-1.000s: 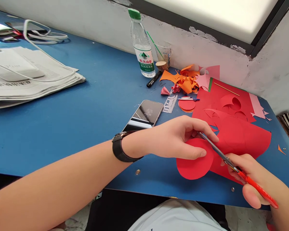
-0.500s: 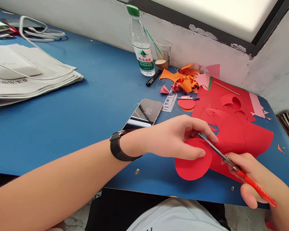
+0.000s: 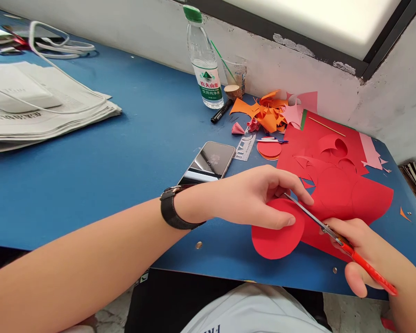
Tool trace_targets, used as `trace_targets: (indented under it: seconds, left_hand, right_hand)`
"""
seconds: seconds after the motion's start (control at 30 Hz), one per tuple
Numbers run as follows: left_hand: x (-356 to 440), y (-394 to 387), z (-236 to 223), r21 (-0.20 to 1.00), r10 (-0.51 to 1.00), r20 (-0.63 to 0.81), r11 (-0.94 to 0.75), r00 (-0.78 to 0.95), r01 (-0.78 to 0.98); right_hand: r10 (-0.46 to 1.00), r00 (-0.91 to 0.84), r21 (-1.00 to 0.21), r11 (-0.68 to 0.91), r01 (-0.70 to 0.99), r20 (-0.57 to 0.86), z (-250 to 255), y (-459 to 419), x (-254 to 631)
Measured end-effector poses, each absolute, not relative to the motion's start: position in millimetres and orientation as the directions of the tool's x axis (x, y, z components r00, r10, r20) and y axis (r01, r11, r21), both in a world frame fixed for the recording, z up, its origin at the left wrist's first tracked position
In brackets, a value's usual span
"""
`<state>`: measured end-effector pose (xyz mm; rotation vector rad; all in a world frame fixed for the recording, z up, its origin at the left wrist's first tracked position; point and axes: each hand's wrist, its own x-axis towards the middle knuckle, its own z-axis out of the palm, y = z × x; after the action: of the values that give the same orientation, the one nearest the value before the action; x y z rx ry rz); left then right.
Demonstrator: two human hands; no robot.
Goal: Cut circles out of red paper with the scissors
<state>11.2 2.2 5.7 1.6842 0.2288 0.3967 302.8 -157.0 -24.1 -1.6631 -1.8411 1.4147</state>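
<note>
My left hand (image 3: 260, 196), with a dark watch on its wrist, pinches a round flap of red paper (image 3: 275, 236) near the front edge of the blue table (image 3: 125, 152). My right hand (image 3: 362, 259) grips red-handled scissors (image 3: 336, 238). Their metal blades run up and left across the red sheet (image 3: 364, 199) to my left fingertips. The round flap is still joined to the larger sheet at the blades.
A phone (image 3: 208, 163) lies just behind my left wrist, with a clear ruler (image 3: 245, 147) and a red paper disc (image 3: 268, 150) beyond. A water bottle (image 3: 204, 60), a black marker (image 3: 221, 112), orange scraps (image 3: 268, 113) and more red sheets (image 3: 324, 141) stand near the wall. Newspapers (image 3: 38, 106) lie far left.
Both hands and the scissors stay almost in place. The round red flap has shifted slightly left and down along the blades.
</note>
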Motion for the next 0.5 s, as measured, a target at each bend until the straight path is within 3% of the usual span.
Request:
trace_targets:
  seconds: [0.5]
  left_hand:
    - [10.5,4.9,2.5,0.99,0.366,0.086,-0.135,0.927,-0.039]
  right_hand:
    - [0.849,-0.299,-0.771,-0.18,0.611,-0.436,-22.5,-156.6,304.5]
